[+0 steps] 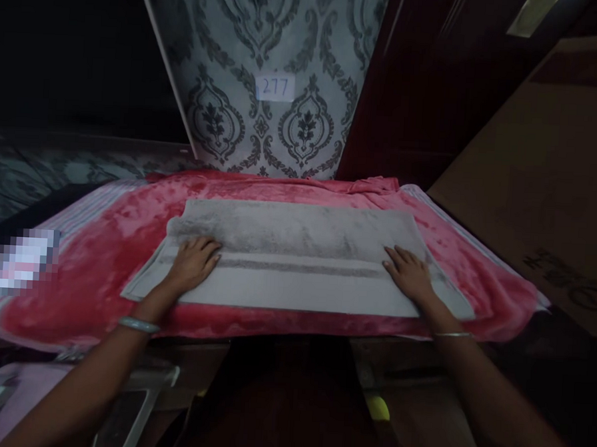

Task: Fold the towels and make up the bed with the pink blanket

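Note:
A grey towel point(297, 257) with a darker stripe lies folded on a red plush blanket point(101, 253) that covers the table. My left hand point(192, 263) rests flat on the towel's left part, fingers spread. On the towel's right part my right hand point(410, 273) lies flat too, fingers stretched out. Neither hand holds anything. Each wrist wears a bangle.
A patterned grey wall panel point(267, 62) with a "277" label point(274, 87) stands behind the table. Dark wooden panels and a brown box point(545, 183) are to the right. A striped cloth point(79, 212) shows under the blanket's left edge. Pale objects sit low at the left.

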Demonstrator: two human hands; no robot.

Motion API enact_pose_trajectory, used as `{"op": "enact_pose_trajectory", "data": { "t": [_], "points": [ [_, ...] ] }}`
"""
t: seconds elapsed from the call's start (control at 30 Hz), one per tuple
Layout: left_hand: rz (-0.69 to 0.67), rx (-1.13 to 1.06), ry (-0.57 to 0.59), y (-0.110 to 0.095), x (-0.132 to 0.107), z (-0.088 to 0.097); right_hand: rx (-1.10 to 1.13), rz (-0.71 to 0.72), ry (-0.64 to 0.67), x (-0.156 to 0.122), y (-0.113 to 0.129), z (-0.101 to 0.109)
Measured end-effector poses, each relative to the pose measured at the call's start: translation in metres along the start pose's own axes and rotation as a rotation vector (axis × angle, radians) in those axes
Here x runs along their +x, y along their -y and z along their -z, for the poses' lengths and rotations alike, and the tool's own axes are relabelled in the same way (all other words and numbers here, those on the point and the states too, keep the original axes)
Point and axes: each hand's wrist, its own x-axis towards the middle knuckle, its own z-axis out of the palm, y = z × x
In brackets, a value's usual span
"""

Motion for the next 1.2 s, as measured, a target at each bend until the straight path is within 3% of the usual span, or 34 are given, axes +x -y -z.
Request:
{"op": "enact_pose_trajectory", "data": {
  "t": [0.2,0.3,0.37,0.43,0.57,0.63,0.7,0.77,0.93,1.07,1.2],
  "points": [
    [0.120,0.024,-0.074,0.000,-0.007,-0.003,0.020,-0.059,0.056,0.005,-0.010,-0.018],
    [0.064,0.002,-0.084,-0.005,-0.012,-0.003,0.019,-0.078,0.015,0.011,0.008,-0.018],
    [0.038,-0.020,-0.090,-0.008,-0.014,-0.003,0.058,0.056,-0.041,0.014,0.046,-0.015],
    [0.043,-0.021,-0.092,-0.011,-0.016,-0.002,0.154,0.304,-0.041,0.013,0.101,-0.010],
    [0.146,0.029,-0.107,-0.013,-0.023,0.004,0.328,0.756,0.093,-0.010,0.224,-0.001],
    [0.209,0.039,-0.117,-0.008,-0.031,0.008,0.341,0.883,0.196,-0.025,0.265,0.000],
    [0.259,0.036,-0.136,0.003,-0.042,0.010,0.329,0.916,0.245,-0.034,0.286,0.000],
    [0.321,0.027,-0.167,0.015,-0.053,0.009,0.337,0.925,0.250,-0.031,0.291,0.002],
    [0.444,-0.031,-0.211,0.030,-0.066,-0.001,0.420,0.965,0.189,0.023,0.309,0.014],
    [0.441,-0.057,-0.245,0.030,-0.066,-0.008,0.411,0.881,0.117,0.080,0.364,0.024],
    [0.421,-0.088,-0.283,0.032,-0.069,-0.012,0.358,0.806,0.149,0.128,0.426,0.028]
  ]
}}
